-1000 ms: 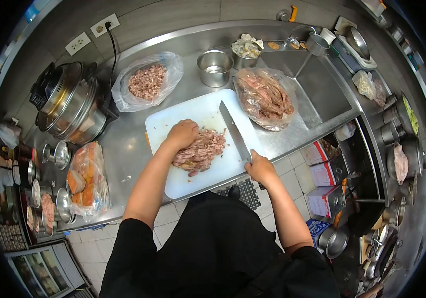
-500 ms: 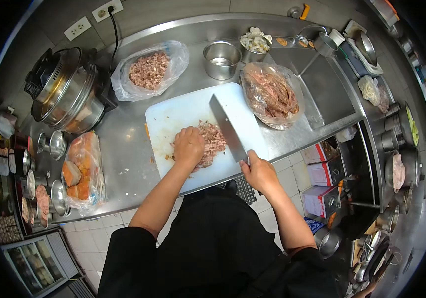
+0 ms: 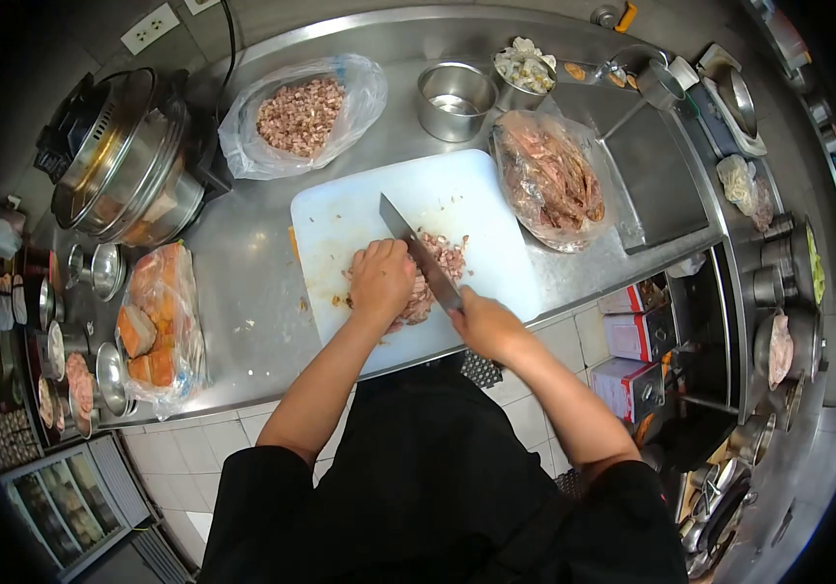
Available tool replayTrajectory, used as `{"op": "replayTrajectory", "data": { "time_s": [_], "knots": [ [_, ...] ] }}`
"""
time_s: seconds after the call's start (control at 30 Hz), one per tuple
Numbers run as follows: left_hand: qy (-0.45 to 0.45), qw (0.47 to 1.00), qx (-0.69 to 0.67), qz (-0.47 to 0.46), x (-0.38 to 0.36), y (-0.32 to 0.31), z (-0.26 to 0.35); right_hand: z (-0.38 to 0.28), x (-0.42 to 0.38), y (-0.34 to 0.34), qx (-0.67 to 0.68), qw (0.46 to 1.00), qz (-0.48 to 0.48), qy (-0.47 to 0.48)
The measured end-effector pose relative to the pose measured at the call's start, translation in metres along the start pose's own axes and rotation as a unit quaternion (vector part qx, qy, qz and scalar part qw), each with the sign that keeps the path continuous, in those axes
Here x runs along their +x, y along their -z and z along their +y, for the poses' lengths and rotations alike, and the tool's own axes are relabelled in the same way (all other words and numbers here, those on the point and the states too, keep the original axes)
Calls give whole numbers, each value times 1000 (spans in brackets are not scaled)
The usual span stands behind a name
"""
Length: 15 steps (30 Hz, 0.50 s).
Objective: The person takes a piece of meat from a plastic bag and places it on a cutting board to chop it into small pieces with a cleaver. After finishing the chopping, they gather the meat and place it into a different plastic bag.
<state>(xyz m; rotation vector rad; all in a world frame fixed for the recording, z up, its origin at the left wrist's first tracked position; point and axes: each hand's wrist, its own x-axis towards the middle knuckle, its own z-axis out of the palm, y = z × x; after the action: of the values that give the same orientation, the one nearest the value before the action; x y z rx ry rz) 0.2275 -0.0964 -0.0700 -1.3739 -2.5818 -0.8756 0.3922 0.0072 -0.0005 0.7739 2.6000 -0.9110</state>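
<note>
On the white cutting board [image 3: 481,204] lies a pile of pinkish chopped meat [image 3: 449,255]. My left hand [image 3: 382,280] bears down on the left side of the pile with its fingers curled together, hiding part of the meat. My right hand [image 3: 486,326] is wrapped round the handle of a large kitchen knife [image 3: 427,259]. The wide blade runs diagonally across the meat, close to the left fingertips, its tip pointing to the back left of the board. Small scraps are scattered around the pile.
Behind the board sit a plastic bag of diced meat [image 3: 301,115], a steel pot [image 3: 457,102] and a bowl of pale pieces [image 3: 523,73]. Bagged meat strips [image 3: 551,180] lie right, beside the sink [image 3: 656,146]. A glass-bowl cooker [image 3: 130,165] and bagged orange-brown chunks [image 3: 160,331] stand left.
The knife has swung left and down from the board's right side onto the meat, next to my left hand. My right hand moved left with it. The view shifted slightly.
</note>
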Motion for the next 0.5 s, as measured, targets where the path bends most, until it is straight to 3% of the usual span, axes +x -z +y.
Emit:
{"op": "replayTrajectory", "data": {
  "time_s": [0.23,0.33,0.4,0.5],
  "knots": [
    [30,999,3,15,-2,-3,1,-5,16,15,-22,999,36,12],
    [19,998,3,55,-4,-6,0,-13,-28,53,-26,1000,-3,16],
    [19,999,8,42,-3,-5,0,-16,-47,67,-18,995,-96,-33],
    [11,1000,5,28,-2,-4,-1,-21,-35,50,29,993,-103,-57]
  ]
}}
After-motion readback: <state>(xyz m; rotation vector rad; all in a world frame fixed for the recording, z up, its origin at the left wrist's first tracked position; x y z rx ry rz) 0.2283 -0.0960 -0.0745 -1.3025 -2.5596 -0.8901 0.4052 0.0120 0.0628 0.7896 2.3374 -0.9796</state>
